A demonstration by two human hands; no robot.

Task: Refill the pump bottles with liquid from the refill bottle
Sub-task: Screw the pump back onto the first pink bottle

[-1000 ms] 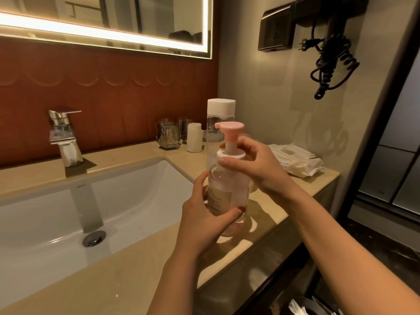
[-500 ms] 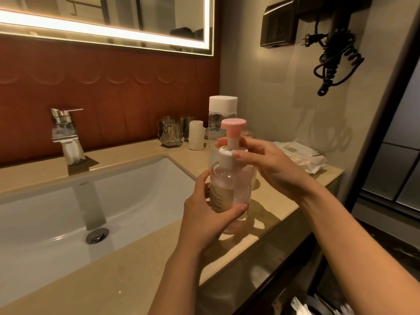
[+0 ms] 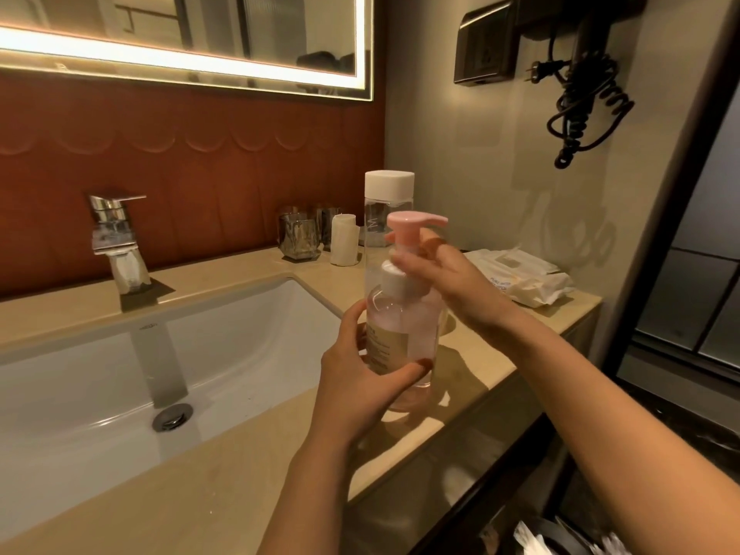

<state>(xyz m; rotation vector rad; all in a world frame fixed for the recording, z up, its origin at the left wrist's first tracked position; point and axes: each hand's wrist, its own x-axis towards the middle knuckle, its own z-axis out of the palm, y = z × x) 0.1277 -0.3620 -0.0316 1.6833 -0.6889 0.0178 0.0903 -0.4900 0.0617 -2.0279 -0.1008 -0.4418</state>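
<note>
L hand [image 3: 360,374] wraps pump bottle [image 3: 404,334] body. R hand [image 3: 448,282] fingers curl round its white collar [image 3: 394,280]. Bottle upright on countertop [image 3: 472,378], 3 o'clock of sink [image 3: 240,346]. Capped refill bottle [image 3: 386,206] just behind, 12 o'clock.

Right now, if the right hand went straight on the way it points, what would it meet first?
The pump bottle: the right hand grips its white collar. Beyond it, depth is unclear.

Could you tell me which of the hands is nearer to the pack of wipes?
Right. The right hand grips the top of the pump bottle, just left of the wipes; the left hand holds its body, farther off.
</note>
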